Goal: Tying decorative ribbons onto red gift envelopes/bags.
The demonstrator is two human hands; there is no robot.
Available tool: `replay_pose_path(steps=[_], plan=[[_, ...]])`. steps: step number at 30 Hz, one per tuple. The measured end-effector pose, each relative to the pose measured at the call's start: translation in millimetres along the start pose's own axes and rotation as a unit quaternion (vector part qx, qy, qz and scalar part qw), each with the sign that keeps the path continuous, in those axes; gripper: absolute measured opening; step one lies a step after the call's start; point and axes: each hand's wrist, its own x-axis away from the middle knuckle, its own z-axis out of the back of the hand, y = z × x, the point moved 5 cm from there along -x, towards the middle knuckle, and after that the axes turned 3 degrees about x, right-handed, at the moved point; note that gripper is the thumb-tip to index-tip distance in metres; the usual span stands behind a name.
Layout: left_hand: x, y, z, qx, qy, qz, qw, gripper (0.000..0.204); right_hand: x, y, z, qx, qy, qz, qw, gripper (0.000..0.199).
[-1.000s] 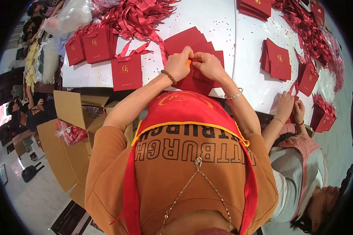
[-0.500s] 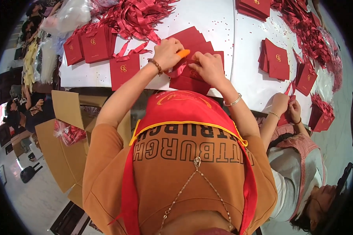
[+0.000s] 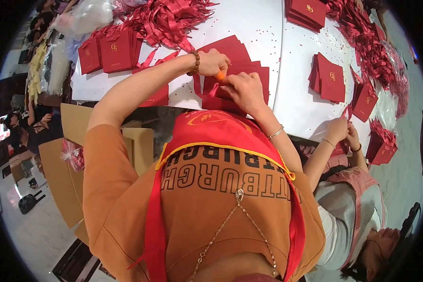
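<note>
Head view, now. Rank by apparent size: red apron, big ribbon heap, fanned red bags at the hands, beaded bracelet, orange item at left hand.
1. Red apron
2. Ribbon heap and fanned red bags: too close to rank; bags partly covered
3. Beaded bracelet and orange item: unsure, orange partly hidden

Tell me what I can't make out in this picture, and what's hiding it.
All in the head view:
Orange thing: partly covered by the left hand; whether held or worn can't be told.
Right hand: its own back hides what it grips.
Bag: mostly behind the left forearm.
Ribbon pile: cut off by the top edge.
Carton: partly behind the left sleeve.
</note>
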Motion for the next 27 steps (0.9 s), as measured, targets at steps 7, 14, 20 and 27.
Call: replay_pose_path(steps=[7, 14, 20, 27], plan=[[0.9, -52.2, 38.6, 0.060, 0.345, 0.034, 0.936, 0.022, -3.2, 17.8, -9.1, -0.028, -0.008, -0.042, 0.999, 0.011], [33.7, -136.2, 20.2, 0.063, 0.306, 0.291, 0.904, 0.042, -11.9, 66.3, -33.4, -0.088, -0.113, -0.189, 0.971, 0.022], [25.9, -133.3, -14.6, -0.009, 0.360, 0.324, 0.875, 0.044, -18.3, 84.9, -42.7, -0.199, -0.191, -0.248, 0.929, 0.025], [39.1, -104.1, -22.2, 0.037, 0.382, 0.302, 0.873, 0.025, -21.4, 89.1, -46.4, -0.296, -0.225, -0.260, 0.891, 0.021]])
